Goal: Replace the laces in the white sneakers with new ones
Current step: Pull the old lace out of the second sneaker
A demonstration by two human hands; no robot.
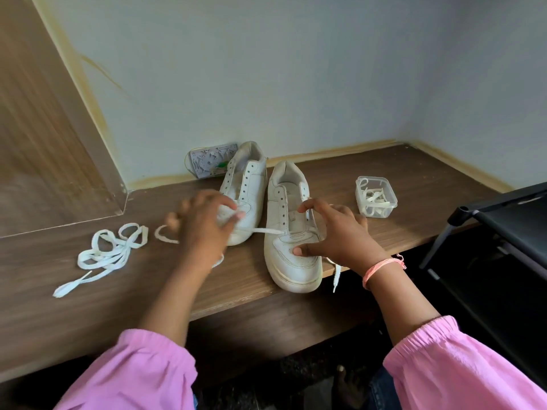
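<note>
A loose lace (103, 255) is observed bundled towards the left end of the wooden shelf (384, 229), well apart from the shoes. The left hand (204, 223), motion-blurred, is seen with fingers curled, pinching the lace (266, 231) that runs across to the lowest eyelets of the right sneaker (291, 232). The left sneaker (247, 190), unlaced, is set just behind it, touching. Both are stood near the front edge, long axes running front to back, toes towards the person. The right hand (337, 232) is spread over the right sneaker, thumb pressed on the toe; whether the forefinger grips anything cannot be told. A lace end (336, 276) hangs over the edge: uneven ends or a snag are judged possible if pulled hard. A plastic tub (376, 196) of laces stands to the right.
</note>
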